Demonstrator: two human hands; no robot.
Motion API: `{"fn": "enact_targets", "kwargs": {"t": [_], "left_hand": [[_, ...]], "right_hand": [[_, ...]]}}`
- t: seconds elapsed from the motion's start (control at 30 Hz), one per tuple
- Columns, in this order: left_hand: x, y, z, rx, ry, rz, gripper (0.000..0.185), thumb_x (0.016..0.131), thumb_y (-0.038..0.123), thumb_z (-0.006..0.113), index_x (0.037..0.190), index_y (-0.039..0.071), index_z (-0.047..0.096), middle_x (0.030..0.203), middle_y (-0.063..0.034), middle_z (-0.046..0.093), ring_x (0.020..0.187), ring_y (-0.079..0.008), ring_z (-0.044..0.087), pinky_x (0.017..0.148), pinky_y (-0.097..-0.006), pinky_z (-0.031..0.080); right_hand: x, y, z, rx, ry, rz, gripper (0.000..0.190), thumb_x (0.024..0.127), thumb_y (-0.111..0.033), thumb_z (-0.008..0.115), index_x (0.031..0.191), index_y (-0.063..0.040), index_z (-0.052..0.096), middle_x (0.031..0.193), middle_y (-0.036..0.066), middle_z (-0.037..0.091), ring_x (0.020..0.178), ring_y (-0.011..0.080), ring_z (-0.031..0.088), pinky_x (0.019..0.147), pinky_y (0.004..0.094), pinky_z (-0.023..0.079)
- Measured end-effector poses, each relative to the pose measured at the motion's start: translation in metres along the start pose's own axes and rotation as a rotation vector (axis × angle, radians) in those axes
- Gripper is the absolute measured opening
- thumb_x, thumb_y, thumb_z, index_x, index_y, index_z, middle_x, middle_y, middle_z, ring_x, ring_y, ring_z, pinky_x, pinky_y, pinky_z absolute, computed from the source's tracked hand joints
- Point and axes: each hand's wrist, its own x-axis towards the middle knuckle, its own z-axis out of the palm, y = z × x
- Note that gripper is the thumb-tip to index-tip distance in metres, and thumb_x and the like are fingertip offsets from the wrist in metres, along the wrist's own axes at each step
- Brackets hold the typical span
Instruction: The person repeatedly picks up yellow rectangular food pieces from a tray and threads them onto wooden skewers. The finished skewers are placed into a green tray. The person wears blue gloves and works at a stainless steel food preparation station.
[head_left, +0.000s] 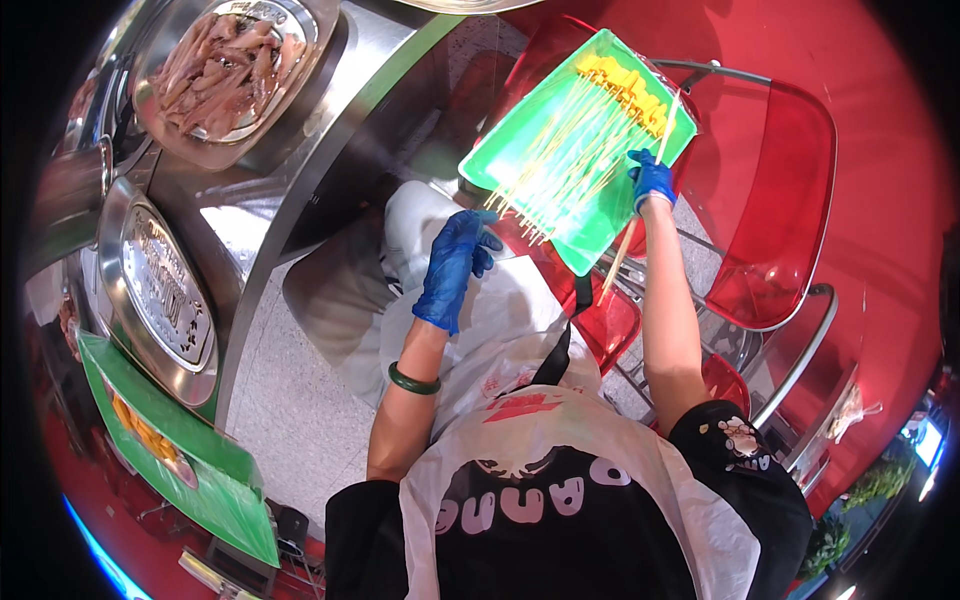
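Note:
A green tray (487, 154) lies on a red chair at the upper middle, with many thin wooden skewers (570, 150) side by side on it. Their far ends carry yellow-orange food pieces (630, 90). My right hand (651, 180), in a blue glove, is at the tray's right side with its fingers around a bundle of pale sticks (621, 251) that passes beyond the tray's edge. Just off the tray's near left corner, my left hand (459, 259), also blue-gloved, hovers over my lap with bent fingers; nothing is plainly in it.
At left, a metal table (307, 127) bears a metal tray of raw meat strips (225, 75) and another metal tray (161, 281) with an embossed base. A green tray (180, 450) with yellow-orange pieces in a bag stands at lower left. A red chair (787, 202) is at right.

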Motion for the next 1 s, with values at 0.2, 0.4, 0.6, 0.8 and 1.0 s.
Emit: {"fn": "enact_targets", "kwargs": {"t": [0.2, 0.4, 0.6, 0.8, 1.0], "left_hand": [[-0.025, 0.004, -0.008, -0.003, -0.101, 0.118, 0.021, 0.089, 0.018, 0.040, 0.100, 0.007, 0.054, 0.081, -0.0027, 0.056, 0.060, -0.0058, 0.049, 0.049, -0.0165, 0.038], [-0.121, 0.056, -0.031, 0.600, -0.314, 0.466, 0.024, 0.086, 0.015, 0.044, 0.108, 0.006, 0.051, 0.085, -0.0079, 0.056, 0.078, -0.0174, 0.055, 0.072, -0.0287, 0.043], [-0.273, 0.123, -0.086, 0.355, -0.550, 0.585, 0.030, 0.085, 0.018, 0.052, 0.103, -0.006, 0.053, 0.091, -0.0138, 0.059, 0.077, -0.0275, 0.056, 0.067, -0.0340, 0.045], [-0.371, 0.174, -0.182, 0.549, 0.749, 0.631, 0.024, 0.086, 0.015, 0.043, 0.098, -0.003, 0.054, 0.074, -0.0088, 0.056, 0.063, -0.0144, 0.052, 0.058, -0.0241, 0.039], [-0.352, 0.170, -0.303, 1.645, 1.017, 0.216, 0.029, 0.076, 0.003, 0.053, 0.105, 0.008, 0.053, 0.098, -0.0050, 0.055, 0.083, -0.0190, 0.055, 0.074, -0.0262, 0.043]], "right_hand": [[-0.097, -0.090, -0.045, 0.377, -0.870, -0.098, 0.037, 0.091, -0.035, 0.036, 0.090, -0.004, 0.057, 0.047, -0.006, 0.029, 0.037, 0.0057, 0.027, 0.035, 0.0203, 0.021], [-0.248, -0.090, -0.011, 0.596, -0.913, 0.297, 0.029, 0.089, -0.038, 0.038, 0.069, -0.016, 0.041, 0.047, -0.004, 0.033, 0.033, 0.0085, 0.028, 0.032, 0.0226, 0.022], [-0.307, -0.088, 0.022, 0.360, -1.282, -0.056, 0.030, 0.090, -0.033, 0.038, 0.075, -0.008, 0.043, 0.044, -0.002, 0.032, 0.034, 0.0058, 0.026, 0.034, 0.0182, 0.020], [-0.336, -0.098, 0.022, 0.370, -1.308, 0.068, 0.028, 0.086, -0.026, 0.048, 0.093, 0.001, 0.046, 0.059, 0.003, 0.044, 0.036, 0.0080, 0.034, 0.035, 0.0198, 0.025], [-0.358, -0.103, 0.029, 0.196, -1.422, -0.077, 0.034, 0.079, -0.028, 0.058, 0.076, 0.005, 0.051, 0.062, 0.011, 0.053, 0.037, 0.0089, 0.041, 0.034, 0.0182, 0.027]]}}
